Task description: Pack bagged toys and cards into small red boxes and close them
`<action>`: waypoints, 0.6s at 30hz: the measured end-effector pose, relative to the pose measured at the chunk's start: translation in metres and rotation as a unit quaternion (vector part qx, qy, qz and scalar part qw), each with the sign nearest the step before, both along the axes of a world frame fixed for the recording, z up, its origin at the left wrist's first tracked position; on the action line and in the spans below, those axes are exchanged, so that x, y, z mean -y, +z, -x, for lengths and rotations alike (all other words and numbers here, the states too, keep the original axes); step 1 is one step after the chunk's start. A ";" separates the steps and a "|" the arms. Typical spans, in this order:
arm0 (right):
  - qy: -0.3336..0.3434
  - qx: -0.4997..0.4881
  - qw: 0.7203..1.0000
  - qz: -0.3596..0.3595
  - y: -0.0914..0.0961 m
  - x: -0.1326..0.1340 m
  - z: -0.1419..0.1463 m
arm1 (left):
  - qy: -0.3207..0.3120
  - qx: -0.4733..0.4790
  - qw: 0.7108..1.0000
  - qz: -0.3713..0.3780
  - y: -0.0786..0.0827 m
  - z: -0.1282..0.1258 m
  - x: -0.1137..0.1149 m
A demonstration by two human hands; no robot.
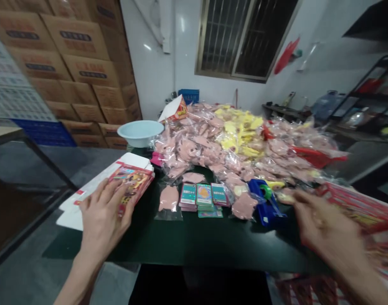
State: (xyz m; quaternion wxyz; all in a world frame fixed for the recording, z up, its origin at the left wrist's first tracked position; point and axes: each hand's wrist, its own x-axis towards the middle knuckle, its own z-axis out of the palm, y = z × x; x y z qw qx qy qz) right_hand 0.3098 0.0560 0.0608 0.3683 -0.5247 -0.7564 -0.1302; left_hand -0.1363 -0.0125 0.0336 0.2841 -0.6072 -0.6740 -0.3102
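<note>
My left hand lies palm down, fingers spread, on a stack of red printed packets. Under these are white cardboard sheets that jut past the table's left edge. On the right, my right hand is smeared by motion beside red printed boxes; whether it holds anything is unclear. Nearest to it on the inner side is a blue tape dispenser with a green roll. Small stacks of cards sit mid-table, between a bagged pink animal-shaped piece and another pink piece.
A large heap of bagged pink pieces and yellow pieces covers the back of the dark green table. A light blue basin stands at back left. Cartons are piled by the wall; more red packaging shows below right.
</note>
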 end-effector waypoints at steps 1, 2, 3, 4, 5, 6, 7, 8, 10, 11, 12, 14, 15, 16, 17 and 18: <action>0.102 -0.021 0.994 0.012 0.003 -0.009 0.048 | 0.047 -0.013 0.998 0.034 -0.002 0.011 0.000; 0.188 -0.034 0.980 0.053 0.007 -0.017 0.097 | 0.080 -0.017 0.994 0.071 -0.005 0.019 0.000; 0.250 -0.056 0.964 0.076 0.012 -0.024 0.145 | 0.099 -0.015 0.989 0.105 -0.009 0.025 0.001; 0.306 -0.058 0.943 0.115 0.017 -0.032 0.190 | 0.108 -0.009 0.986 0.127 -0.013 0.028 0.002; 0.345 -0.049 0.925 0.151 0.022 -0.039 0.231 | 0.110 -0.001 0.984 0.139 -0.017 0.029 0.003; 0.359 -0.020 0.916 0.180 0.026 -0.046 0.268 | 0.109 0.008 0.984 0.141 -0.020 0.030 0.004; 0.357 0.036 0.911 0.205 0.028 -0.052 0.301 | 0.109 0.015 0.984 0.137 -0.023 0.029 0.004; 0.354 0.058 0.908 0.214 0.029 -0.057 0.330 | 0.110 0.019 0.985 0.130 -0.024 0.029 0.005; 0.343 0.084 0.907 0.227 0.025 -0.064 0.376 | 0.112 0.015 0.986 0.123 -0.027 0.028 0.005; 0.336 0.089 0.909 0.231 0.021 -0.064 0.393 | 0.114 0.009 0.986 0.123 -0.027 0.027 0.005; 0.329 0.090 0.911 0.232 0.016 -0.063 0.406 | 0.117 0.005 0.986 0.122 -0.028 0.027 0.005; 0.313 0.078 0.918 0.229 0.007 -0.060 0.422 | 0.118 0.007 0.985 0.123 -0.032 0.028 0.006; 0.304 0.067 0.922 0.229 0.004 -0.059 0.424 | 0.116 0.012 0.986 0.121 -0.034 0.028 0.006; 0.296 0.055 0.925 0.232 0.003 -0.060 0.425 | 0.110 0.017 0.987 0.117 -0.036 0.028 0.008; 0.290 0.041 0.926 0.239 0.003 -0.061 0.423 | 0.102 0.021 0.988 0.112 -0.038 0.028 0.010; 0.288 0.029 0.924 0.249 0.005 -0.064 0.419 | 0.092 0.023 0.990 0.107 -0.037 0.028 0.013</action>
